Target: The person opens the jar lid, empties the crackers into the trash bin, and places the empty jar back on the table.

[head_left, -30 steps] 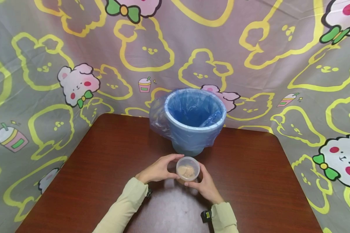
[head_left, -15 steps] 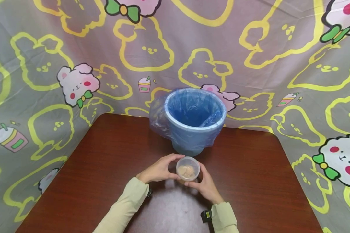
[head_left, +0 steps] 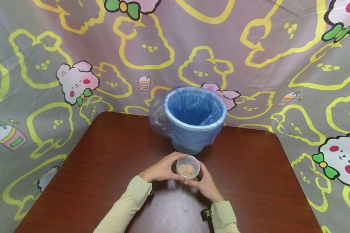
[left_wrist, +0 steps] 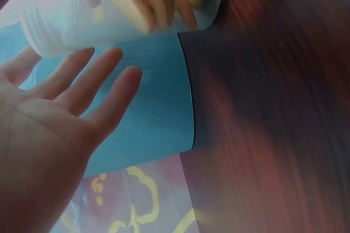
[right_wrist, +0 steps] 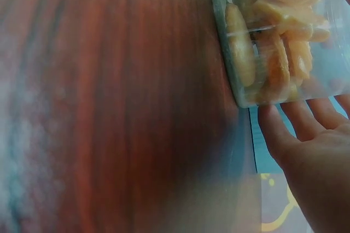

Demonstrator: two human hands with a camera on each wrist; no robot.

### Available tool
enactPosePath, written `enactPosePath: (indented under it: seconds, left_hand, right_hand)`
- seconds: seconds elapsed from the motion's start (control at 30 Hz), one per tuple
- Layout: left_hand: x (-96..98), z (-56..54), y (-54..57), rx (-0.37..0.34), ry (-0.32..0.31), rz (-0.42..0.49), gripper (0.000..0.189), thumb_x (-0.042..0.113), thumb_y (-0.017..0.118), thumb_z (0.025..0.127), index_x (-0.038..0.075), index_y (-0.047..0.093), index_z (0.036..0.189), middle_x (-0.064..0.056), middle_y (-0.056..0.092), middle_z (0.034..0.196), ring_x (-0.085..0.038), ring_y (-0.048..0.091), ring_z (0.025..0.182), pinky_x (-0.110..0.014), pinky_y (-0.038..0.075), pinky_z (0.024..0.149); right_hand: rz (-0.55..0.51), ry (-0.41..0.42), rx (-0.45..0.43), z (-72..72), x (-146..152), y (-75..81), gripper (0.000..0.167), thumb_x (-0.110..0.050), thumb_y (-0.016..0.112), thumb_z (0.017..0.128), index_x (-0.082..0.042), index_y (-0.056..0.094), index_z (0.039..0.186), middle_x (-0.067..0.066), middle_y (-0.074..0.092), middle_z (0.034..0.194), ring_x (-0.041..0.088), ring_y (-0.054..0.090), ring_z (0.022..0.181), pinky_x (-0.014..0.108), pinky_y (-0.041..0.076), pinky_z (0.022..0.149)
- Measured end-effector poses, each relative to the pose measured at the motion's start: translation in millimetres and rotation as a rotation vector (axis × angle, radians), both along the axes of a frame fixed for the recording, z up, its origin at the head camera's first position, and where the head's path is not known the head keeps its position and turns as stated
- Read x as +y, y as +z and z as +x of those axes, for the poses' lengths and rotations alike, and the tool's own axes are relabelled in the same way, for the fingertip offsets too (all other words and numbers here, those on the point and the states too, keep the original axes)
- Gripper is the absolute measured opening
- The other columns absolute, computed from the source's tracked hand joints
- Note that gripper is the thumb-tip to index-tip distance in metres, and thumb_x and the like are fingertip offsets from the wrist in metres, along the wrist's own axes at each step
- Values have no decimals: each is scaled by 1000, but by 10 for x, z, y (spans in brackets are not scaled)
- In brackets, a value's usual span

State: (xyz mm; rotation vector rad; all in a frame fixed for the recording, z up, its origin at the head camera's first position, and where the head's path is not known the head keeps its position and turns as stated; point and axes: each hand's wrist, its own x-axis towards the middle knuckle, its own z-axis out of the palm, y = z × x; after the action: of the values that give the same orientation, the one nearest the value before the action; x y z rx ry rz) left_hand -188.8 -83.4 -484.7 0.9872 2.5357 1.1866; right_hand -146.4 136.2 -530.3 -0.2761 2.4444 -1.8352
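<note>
A round clear plastic tub [head_left: 188, 167] with several flat tan pieces [right_wrist: 287, 30] inside stands upright on the table, just in front of the bin. My left hand [head_left: 164, 167] curves round its left side, thumb at the front and index finger toward the back. In the left wrist view, fingertips [left_wrist: 116, 55] reach the tub near its rim, and the other fingers are spread. On the opposite side, my right hand [head_left: 206, 184] holds the tub between thumb and fingers. The right wrist view shows its fingers [right_wrist: 273, 126] against the tub wall. Whether a lid covers the tub I cannot tell.
Right behind the tub stands a blue bin [head_left: 188, 137] lined with a thin clear-blue plastic bag [head_left: 160, 113] that hangs over its rim. The dark red-brown table [head_left: 110, 142] is bordered at the back and sides by a patterned cloth [head_left: 151, 42].
My left hand has shifted slightly right and up, its index finger reaching further along the rim. The right hand and the tub stay nearly still. The head view has tilted a little.
</note>
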Motion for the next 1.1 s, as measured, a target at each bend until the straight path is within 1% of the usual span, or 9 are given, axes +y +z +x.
enactPosePath:
  seconds: [0.13,0.27,0.37,0.47,0.6,0.67,0.73,0.9,1.1]
  left_hand:
    - [43,-9,-5,15,-10,4,89,31,87,69,16,43,145,-3,50,137,-20,51,124,-37,44,103]
    - [95,-19,-12,43,-12,3,94,34,89,65,17,42,146,-1,49,137,-17,50,123,-33,44,103]
    - [130,-25,-12,53,-19,7,96,35,89,64,19,42,146,-1,48,137,-14,49,123,-32,43,103]
    - [158,-31,-8,55,-29,9,96,35,89,65,19,42,146,-1,46,139,-13,48,125,-31,42,104]
    - [186,-36,1,61,-43,4,96,38,89,64,18,42,145,-1,45,140,-14,47,126,-31,42,104]
    - [198,-37,5,70,-49,4,96,38,89,64,18,42,145,-1,45,140,-14,47,126,-31,42,104]
    - [209,-38,8,71,-54,2,96,38,89,64,17,42,145,-1,45,140,-14,46,126,-31,42,103]
    - [227,-39,1,48,-50,-8,94,37,89,64,20,44,145,1,46,137,-10,47,123,-28,43,101]
    - [240,-32,-8,30,-45,-3,94,35,90,64,23,44,144,2,47,136,-9,47,121,-28,44,100]
  right_hand:
    - [-2,4,4,-12,5,-10,90,-17,90,64,-16,43,141,5,53,140,22,46,130,24,34,105]
    - [-32,19,6,-27,6,-20,88,-13,88,66,-14,43,142,8,51,141,25,46,130,23,37,104]
    - [-56,34,3,-39,4,-19,87,-9,87,68,-12,42,142,11,49,142,26,46,131,27,38,105]
    - [-54,44,2,-47,3,-8,87,-8,86,69,-10,40,143,12,48,143,27,45,131,32,39,106]
    - [-34,41,26,-51,-4,-4,87,-3,84,69,-3,38,143,18,47,144,34,44,132,47,35,109]
    - [-24,36,41,-51,-5,-8,87,-1,84,69,0,38,143,20,47,143,36,43,132,52,33,109]
    - [-15,33,41,-53,-4,-16,87,-1,84,68,-1,39,142,19,47,143,34,44,132,50,34,109]
    - [-20,43,21,-46,11,-19,87,-7,86,68,-9,40,142,12,48,144,26,45,131,33,36,108]
    - [-40,57,15,-31,24,-10,88,-10,86,69,-10,40,143,12,47,144,27,45,130,30,38,106]
